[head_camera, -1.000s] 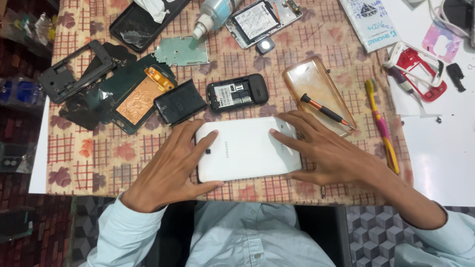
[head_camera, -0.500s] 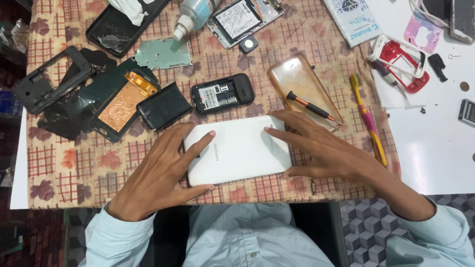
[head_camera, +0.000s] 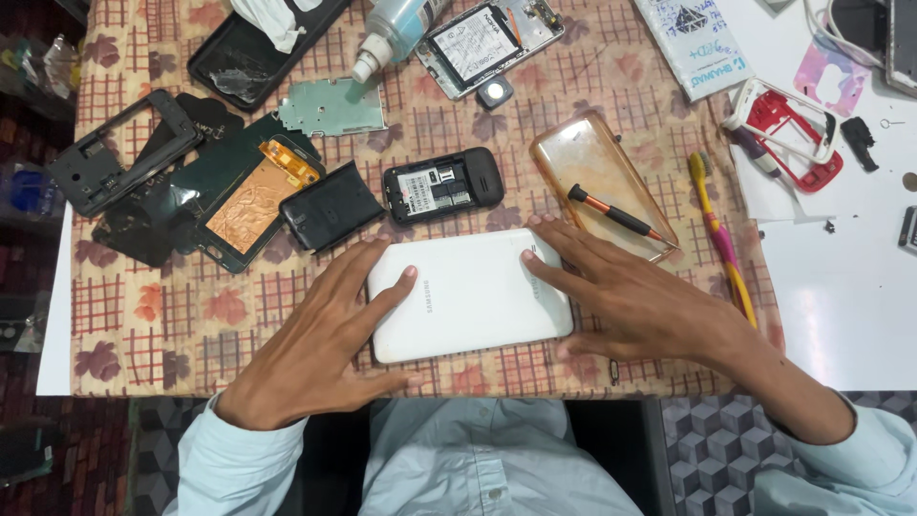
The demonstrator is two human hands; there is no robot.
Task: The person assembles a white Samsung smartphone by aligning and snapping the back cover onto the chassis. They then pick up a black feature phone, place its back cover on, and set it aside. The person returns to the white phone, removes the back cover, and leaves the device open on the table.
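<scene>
A white tablet (head_camera: 468,296) lies back-side up on the patterned tablecloth (head_camera: 143,315) near the table's front edge. My left hand (head_camera: 320,339) rests flat on its left end, fingers spread. My right hand (head_camera: 640,301) lies on its right end, fingers stretched over the back cover and thumb under the lower right corner. Both hands press on the tablet; neither lifts it.
Behind the tablet lie a small black phone without its cover (head_camera: 441,184), a black battery cover (head_camera: 331,205), an opened phone frame with a copper sheet (head_camera: 250,203), a clear amber case (head_camera: 602,182) holding a screwdriver (head_camera: 611,212), a toothbrush (head_camera: 721,239), a bottle (head_camera: 392,29) and more phone parts.
The view has shifted slightly. My hands stay on the tablet's two ends, and the tablet has hardly moved.
</scene>
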